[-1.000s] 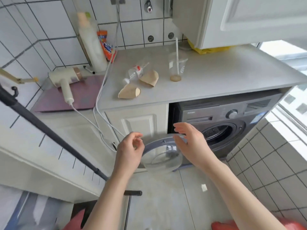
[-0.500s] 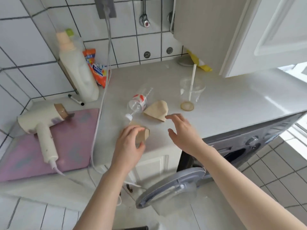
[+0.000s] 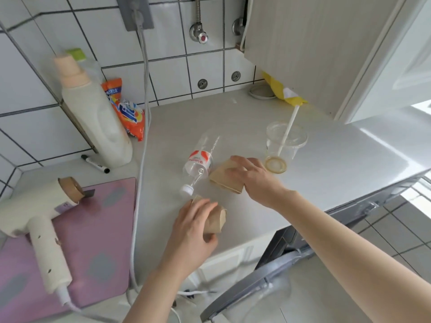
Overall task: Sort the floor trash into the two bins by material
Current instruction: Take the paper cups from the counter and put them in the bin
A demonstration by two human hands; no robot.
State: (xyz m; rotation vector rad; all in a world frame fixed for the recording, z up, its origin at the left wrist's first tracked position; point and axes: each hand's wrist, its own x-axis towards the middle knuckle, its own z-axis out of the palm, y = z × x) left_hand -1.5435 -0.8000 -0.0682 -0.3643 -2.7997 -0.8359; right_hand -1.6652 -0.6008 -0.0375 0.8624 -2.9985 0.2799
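Two crumpled brown paper cups lie on the grey countertop [image 3: 233,122]. My left hand [image 3: 193,227] is closed around the near paper cup [image 3: 215,221] at the counter's front edge. My right hand [image 3: 254,177] rests on the far paper cup [image 3: 224,180], fingers curled over its top. A clear plastic bottle [image 3: 199,162] with a red label and white cap lies on its side just left of the far cup. A clear plastic cup [image 3: 284,145] with a white straw stands to the right of my right hand. No bins are in view.
A large white detergent bottle [image 3: 95,122] and an orange detergent bag [image 3: 126,113] stand at the back left. A white hair dryer [image 3: 39,217] lies on a pink mat [image 3: 98,241]. The washing machine door [image 3: 254,283] hangs open below the counter. A white cabinet [image 3: 326,47] overhangs the right.
The view rose from the washing machine door to the countertop. My left hand closed on the near paper cup and my right hand moved forward onto the far paper cup.
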